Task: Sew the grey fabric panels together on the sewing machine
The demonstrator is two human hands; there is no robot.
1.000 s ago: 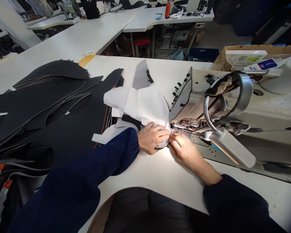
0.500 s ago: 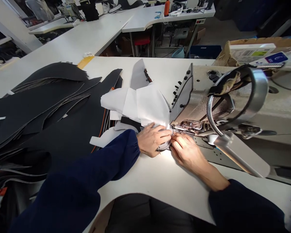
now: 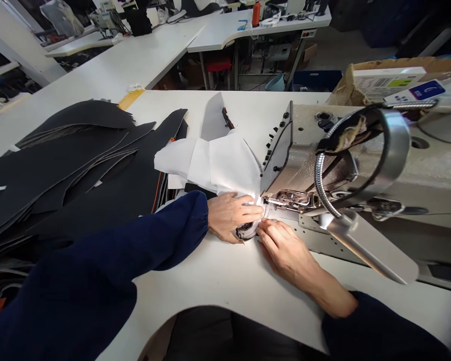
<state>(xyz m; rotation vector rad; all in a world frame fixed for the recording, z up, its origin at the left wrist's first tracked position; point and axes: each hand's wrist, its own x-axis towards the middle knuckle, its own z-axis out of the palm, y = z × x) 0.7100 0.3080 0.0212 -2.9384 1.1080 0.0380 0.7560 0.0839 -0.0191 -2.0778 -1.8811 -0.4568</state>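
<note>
A light grey, sewn fabric piece (image 3: 231,163) lies partly under the needle area of a sewing machine (image 3: 291,199). Pressed on its lower part, my left hand (image 3: 231,216) has its fingers stretched toward the needle. My right hand (image 3: 285,248) pinches the fabric's edge just below the presser area, fingers bent together. Between the hands the fabric curls into a rounded fold with a dark edge. The fingertips of the two hands are close to each other, and the needle tip is too small to make out.
Stacked dark panels (image 3: 86,165) cover the left of the white table (image 3: 210,286). A lamp head (image 3: 376,248) and a metal ring (image 3: 396,145) stand out from the machine at right. Behind it sits a cardboard box (image 3: 342,85). Farther tables stand at the back.
My right hand has moved slightly left and down. My left hand has shifted a little left, and more of the dark-edged fold shows between them. The view has shifted slightly.
</note>
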